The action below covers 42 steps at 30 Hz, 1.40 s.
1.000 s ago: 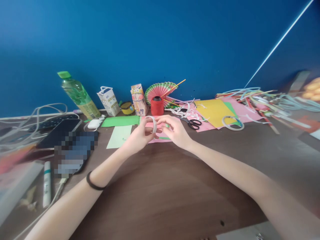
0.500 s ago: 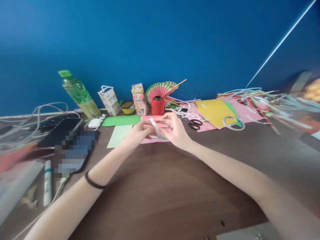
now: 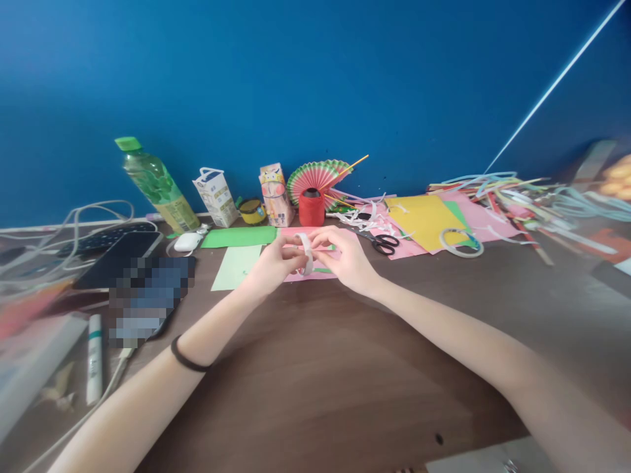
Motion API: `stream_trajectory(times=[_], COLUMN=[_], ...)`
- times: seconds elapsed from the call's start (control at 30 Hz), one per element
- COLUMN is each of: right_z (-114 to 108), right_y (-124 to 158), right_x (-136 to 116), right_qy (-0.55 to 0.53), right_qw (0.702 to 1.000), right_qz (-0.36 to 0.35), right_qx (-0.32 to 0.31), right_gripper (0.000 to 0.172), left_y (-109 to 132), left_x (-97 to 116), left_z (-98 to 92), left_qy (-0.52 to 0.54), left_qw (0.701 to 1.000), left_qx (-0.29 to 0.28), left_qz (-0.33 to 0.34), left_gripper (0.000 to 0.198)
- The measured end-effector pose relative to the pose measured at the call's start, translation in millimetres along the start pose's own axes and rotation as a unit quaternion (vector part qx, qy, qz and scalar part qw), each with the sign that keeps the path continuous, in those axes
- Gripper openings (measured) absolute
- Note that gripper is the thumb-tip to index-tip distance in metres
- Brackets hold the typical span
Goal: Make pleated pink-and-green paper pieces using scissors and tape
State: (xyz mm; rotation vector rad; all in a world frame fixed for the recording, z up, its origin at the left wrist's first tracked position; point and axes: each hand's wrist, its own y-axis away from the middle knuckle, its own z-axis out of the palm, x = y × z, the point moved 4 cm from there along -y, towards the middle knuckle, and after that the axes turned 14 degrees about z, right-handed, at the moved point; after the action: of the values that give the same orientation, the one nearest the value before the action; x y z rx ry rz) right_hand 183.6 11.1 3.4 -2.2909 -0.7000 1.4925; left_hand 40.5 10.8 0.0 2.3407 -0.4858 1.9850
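Note:
Between my hands is a narrow white ring, apparently a tape roll (image 3: pixel 307 257), stood on edge above the pink paper (image 3: pixel 328 272). The fingers of my left hand (image 3: pixel 273 264) close on its left side. From the right, my right hand (image 3: pixel 348 259) pinches at its rim; the thumb and fingertips meet there, and part of the ring is hidden behind them. Under and left of my hands lie a green sheet (image 3: pixel 239 237) and a pale green sheet (image 3: pixel 235 268). Black-handled scissors (image 3: pixel 384 244) rest just right of my right hand.
Along the wall stand a green bottle (image 3: pixel 158 187), two small cartons, one a white carton (image 3: pixel 217 197), a red thread spool (image 3: pixel 312 209) and a paper fan (image 3: pixel 313 177). Yellow paper (image 3: pixel 424 220) and another tape ring (image 3: pixel 461 253) lie right. A phone (image 3: pixel 152 295) and marker (image 3: pixel 94 358) are left.
The white ring has turned in my fingers, so its round opening shows more. My right hand's fingers have shifted slightly down and closer to it.

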Motion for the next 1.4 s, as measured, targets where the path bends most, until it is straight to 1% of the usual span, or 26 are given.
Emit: stream_trajectory(times=[0.07, 0.17, 0.23, 0.33, 0.47, 0.6, 0.7, 0.77, 0.83, 0.93, 1.03, 1.1, 1.2, 1.23, 1.3, 1.4], right_z=[-1.4, -2.6, -2.6, -1.4, -0.6, -0.1, 1.1, 1.3, 0.5, -1.2, -2.1, -2.4, -3.7, -4.3, -4.9, -4.0], right_y=[-0.3, -0.4, -0.1, 0.3, 0.0, 0.0, 0.6, 0.8, 0.7, 0.9, 2.1, 2.7, 2.7, 2.5, 1.8, 0.1], right_x=[-1.1, -3.0, -4.0, -5.1, -5.6, -5.3, -4.5, -4.4, -5.6, -10.3, -14.3, -13.7, -8.8, -7.2, -5.7, -6.4], right_qy=[0.003, 0.002, -0.005, -0.022, -0.030, -0.051, -0.081, -0.086, -0.071, -0.030, -0.012, -0.030, -0.074, -0.082, -0.077, -0.053], right_qw=[1.000, 1.000, 0.999, 0.998, 0.997, 0.994, 0.990, 0.989, 0.992, 0.998, 1.000, 0.999, 0.996, 0.994, 0.994, 0.996], right_qz=[0.001, 0.019, 0.035, 0.052, 0.071, 0.094, 0.110, 0.110, 0.096, 0.045, 0.002, 0.008, 0.057, 0.071, 0.081, 0.065], right_qx=[0.006, 0.005, 0.003, -0.003, -0.009, -0.025, -0.041, -0.041, -0.033, -0.020, -0.022, -0.026, -0.013, -0.003, 0.010, 0.016], right_gripper=[0.005, 0.007, 0.008, 0.007, 0.006, 0.004, 0.004, 0.005, 0.007, 0.010, 0.014, 0.017, 0.025, 0.024, 0.017, 0.003], left_y=[-0.1, 0.2, 0.8, 1.8, 2.0, 2.0, 2.2, 2.5, 3.0, 3.8, 4.5, 4.8, 4.1, 3.7, 3.0, 2.9], left_x=[1.1, 4.1, 5.1, 4.4, 2.3, -0.5, -0.8, 0.4, 1.9, 4.3, 7.7, 8.9, 8.3, 7.7, 7.2, 8.9], left_z=[0.3, 2.5, 3.6, 4.5, 5.9, 6.8, 7.4, 7.7, 7.7, 6.7, 6.2, 6.3, 6.1, 6.1, 6.2, 6.6], left_qy=[-0.001, 0.013, 0.015, 0.011, 0.004, -0.001, 0.017, 0.018, -0.001, -0.029, -0.029, -0.023, -0.004, 0.004, 0.016, 0.018], left_qw=[1.000, 0.999, 0.999, 1.000, 0.999, 0.999, 0.999, 0.998, 0.997, 0.996, 0.995, 0.995, 0.996, 0.997, 0.997, 0.995], left_qx=[0.004, -0.007, -0.014, -0.021, -0.034, -0.035, -0.035, -0.040, -0.046, -0.046, -0.044, -0.043, -0.032, -0.026, -0.018, -0.009], left_qz=[0.012, 0.030, 0.025, 0.012, 0.013, 0.011, 0.026, 0.048, 0.065, 0.073, 0.083, 0.083, 0.078, 0.076, 0.079, 0.098], left_gripper=[0.028, 0.021, 0.020, 0.021, 0.023, 0.022, 0.028, 0.028, 0.024, 0.023, 0.020, 0.017, 0.016, 0.016, 0.016, 0.015])
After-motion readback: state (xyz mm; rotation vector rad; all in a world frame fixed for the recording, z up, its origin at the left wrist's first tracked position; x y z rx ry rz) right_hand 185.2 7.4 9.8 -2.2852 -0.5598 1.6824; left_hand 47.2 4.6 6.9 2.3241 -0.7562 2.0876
